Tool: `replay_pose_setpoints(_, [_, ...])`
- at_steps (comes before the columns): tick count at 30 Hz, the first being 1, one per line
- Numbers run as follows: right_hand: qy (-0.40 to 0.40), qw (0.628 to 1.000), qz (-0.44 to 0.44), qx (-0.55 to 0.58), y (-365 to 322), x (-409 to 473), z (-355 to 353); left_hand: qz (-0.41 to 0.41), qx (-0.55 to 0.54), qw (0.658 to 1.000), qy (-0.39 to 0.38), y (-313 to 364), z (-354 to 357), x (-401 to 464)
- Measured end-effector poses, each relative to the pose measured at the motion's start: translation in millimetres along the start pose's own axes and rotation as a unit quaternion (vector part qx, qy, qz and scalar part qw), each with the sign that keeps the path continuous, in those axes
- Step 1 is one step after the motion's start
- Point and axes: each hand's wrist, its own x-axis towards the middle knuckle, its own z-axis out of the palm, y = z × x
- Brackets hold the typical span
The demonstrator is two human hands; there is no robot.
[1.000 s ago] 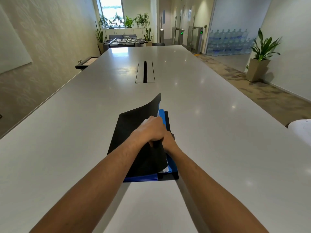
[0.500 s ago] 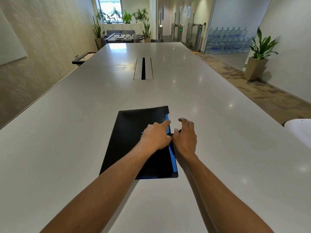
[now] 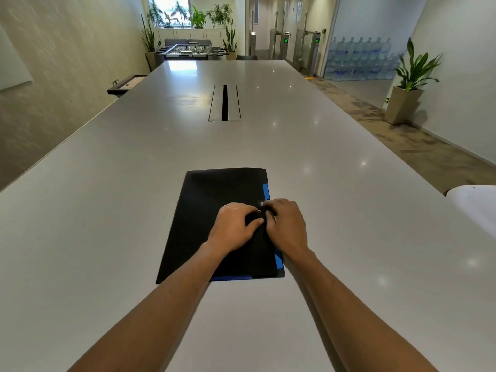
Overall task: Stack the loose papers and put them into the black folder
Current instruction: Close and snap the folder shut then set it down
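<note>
Folder (image 3: pixel 214 210) lies shut and flat on the surface (image 3: pixel 107 210), blue edges peeking out right. Left hand (image 3: pixel 233 226) and right hand (image 3: pixel 287 224) pinch its snap tab (image 3: pixel 259 214). Looks thin, floppy, light: best held at the spine edge.

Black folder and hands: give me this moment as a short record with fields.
folder: black folder, lying flat on the white table, cover down
contents: blue edge shows along the right side and near bottom edge; no loose papers visible on the table
left hand: left hand resting on the cover, fingers curled at a small metal snap
right hand: right hand at the folder's right edge, fingers on the closing tab
grip: both hands pinching at the clasp; whether it is fastened cannot be told
stage: folder closed, clasp being worked
</note>
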Motion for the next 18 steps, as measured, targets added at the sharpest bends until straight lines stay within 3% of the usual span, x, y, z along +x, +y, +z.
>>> replay_pose_setpoints(6, [-0.020,0.997,-0.054,-0.042,0,-4,0,-0.048,-0.063,0.997,-0.012,-2,4,-1])
replay_pose_setpoints(11, [-0.035,0.992,-0.081,-0.090,-3,-7,1,-0.005,0.008,0.998,-0.060,-2,9,-1])
replay_pose_setpoints(18, [-0.041,0.988,-0.077,-0.126,-5,-7,4,0.011,0.064,0.996,-0.060,-5,12,3])
